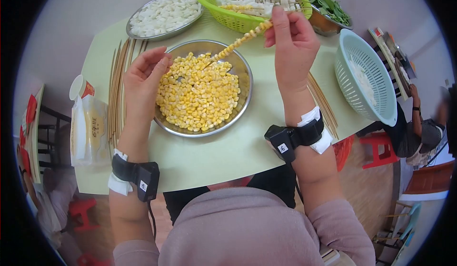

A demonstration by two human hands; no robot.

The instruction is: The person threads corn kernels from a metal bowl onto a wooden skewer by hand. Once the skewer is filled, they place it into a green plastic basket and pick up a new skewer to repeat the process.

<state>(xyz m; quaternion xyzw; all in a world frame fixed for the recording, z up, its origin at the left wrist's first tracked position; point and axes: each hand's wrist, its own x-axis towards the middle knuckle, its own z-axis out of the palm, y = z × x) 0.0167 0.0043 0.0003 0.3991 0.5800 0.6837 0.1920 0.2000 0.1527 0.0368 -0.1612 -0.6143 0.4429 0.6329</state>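
A metal bowl (247, 94) of loose yellow corn kernels (200, 94) stands on the table in front of me. My right hand (296, 42) is raised above and right of the bowl, closed on one end of a corn skewer (242, 39). Kernels are threaded along most of the skewer, and its bare tip slants down to the left over the bowl. At the bowl's left rim, my left hand (146, 73) has its thumb and fingers curled together. What lies between those fingertips is too small to make out.
Behind the bowl are a metal dish (129, 28) of white pieces and a green basket (233, 21) of skewers. Bare sticks (117, 90) lie left, beside a tissue pack (89, 128) and paper cup (82, 88). A pale blue colander (342, 71) stands right; a person (419, 137) sits beyond.
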